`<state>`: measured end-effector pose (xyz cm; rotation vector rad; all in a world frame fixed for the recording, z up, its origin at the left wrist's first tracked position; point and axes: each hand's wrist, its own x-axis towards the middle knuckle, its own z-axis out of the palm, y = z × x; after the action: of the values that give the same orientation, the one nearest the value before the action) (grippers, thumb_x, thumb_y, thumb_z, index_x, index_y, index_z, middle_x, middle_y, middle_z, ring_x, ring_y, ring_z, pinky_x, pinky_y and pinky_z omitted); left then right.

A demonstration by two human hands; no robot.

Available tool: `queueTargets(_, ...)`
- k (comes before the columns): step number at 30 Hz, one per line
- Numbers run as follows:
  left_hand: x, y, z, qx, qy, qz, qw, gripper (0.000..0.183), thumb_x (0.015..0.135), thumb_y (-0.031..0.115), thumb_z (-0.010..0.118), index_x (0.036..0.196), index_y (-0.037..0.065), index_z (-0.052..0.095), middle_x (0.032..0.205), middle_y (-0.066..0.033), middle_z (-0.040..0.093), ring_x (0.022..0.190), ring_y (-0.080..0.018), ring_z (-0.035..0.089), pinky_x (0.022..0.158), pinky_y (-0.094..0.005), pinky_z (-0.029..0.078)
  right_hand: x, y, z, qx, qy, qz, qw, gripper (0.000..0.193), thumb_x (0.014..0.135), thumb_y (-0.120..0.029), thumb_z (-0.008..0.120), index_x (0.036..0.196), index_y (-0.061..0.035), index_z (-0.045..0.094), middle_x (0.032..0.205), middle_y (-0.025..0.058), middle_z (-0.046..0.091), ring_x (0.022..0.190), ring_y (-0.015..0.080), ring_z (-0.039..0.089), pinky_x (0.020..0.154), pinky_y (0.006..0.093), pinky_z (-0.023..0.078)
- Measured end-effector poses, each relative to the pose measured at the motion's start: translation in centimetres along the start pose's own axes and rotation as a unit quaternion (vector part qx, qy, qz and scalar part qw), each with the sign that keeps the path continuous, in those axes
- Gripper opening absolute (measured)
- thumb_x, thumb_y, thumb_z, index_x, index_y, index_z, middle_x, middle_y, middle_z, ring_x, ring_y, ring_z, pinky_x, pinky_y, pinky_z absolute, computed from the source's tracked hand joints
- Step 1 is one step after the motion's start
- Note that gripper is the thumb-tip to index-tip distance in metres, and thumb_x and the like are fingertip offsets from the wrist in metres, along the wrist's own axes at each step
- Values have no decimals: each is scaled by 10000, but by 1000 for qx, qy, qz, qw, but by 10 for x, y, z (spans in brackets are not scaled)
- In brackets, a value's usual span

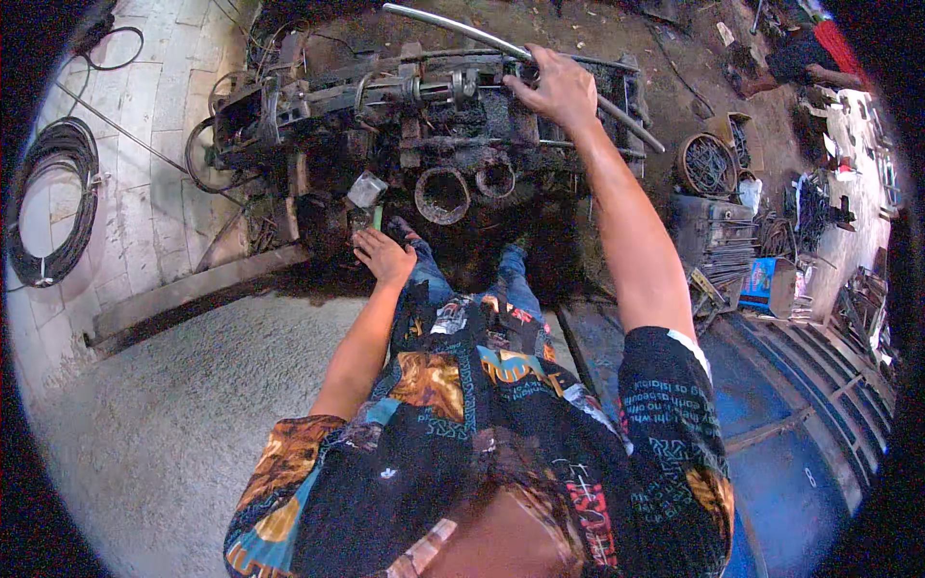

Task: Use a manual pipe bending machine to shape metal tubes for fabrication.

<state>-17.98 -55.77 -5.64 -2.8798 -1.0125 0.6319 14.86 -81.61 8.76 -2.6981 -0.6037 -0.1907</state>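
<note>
My right hand (pixel 561 91) is closed round a long, shiny metal rod (pixel 453 31), above the right part of a dark, greasy machine (pixel 424 91). The rod slants across the machine from the upper left, and its other end (pixel 636 127) comes out to the right of my hand. Lower and to the left, my left hand (pixel 385 256) has its fingers stretched out and appears to hold nothing. Just beyond its fingertips are a small green strip (pixel 378 218) and a pale, clear-looking container (pixel 366 190). What lies under the left palm is hidden.
Two round metal cans (pixel 442 196) stand at the machine's near side, above my feet. A coil of black cable (pixel 55 202) lies on pale tiles at left. At right are a basket of metal pieces (pixel 706 164), stacked rods (pixel 718 246) and a blue surface (pixel 761 414). Another person (pixel 819 58) is at upper right.
</note>
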Motion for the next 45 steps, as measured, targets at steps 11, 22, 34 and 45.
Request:
queueTargets(11,3,7,7,-32,-14,-48,998,1014,747,418,677,1446,-103,159,1491,-310,242,1409,-450,206,1147,-553,168,-2,-7,-7,-19,-16,1,1000,667,789,-576,634,1287,-141,547,1146,128,653,1045,325,626,882,424,504)
queueTargets(22,23,-2,73,-86,11,-99,991,1066,751,359,663,1471,-107,30,1538,-284,137,1442,-413,141,1148,-520,206,-3,-18,-13,-18,-18,10,1000,680,736,-520,687,1278,-132,548,1122,107,657,999,304,642,834,420,519)
queueTargets(34,102,1,148,-178,-114,45,976,708,764,327,710,1212,-159,455,1159,-320,542,1096,-429,550,935,-459,452,-3,-20,-10,-32,-14,18,999,671,713,-451,734,1257,-102,552,1109,112,656,963,300,652,805,404,526)
queueTargets(45,95,-22,115,-256,-66,98,960,435,861,298,544,1088,-69,483,1124,-315,565,1050,-455,562,874,-482,482,3,-21,-9,-38,-63,31,997,717,702,-503,702,1247,-67,537,1107,128,618,1011,310,619,861,432,511)
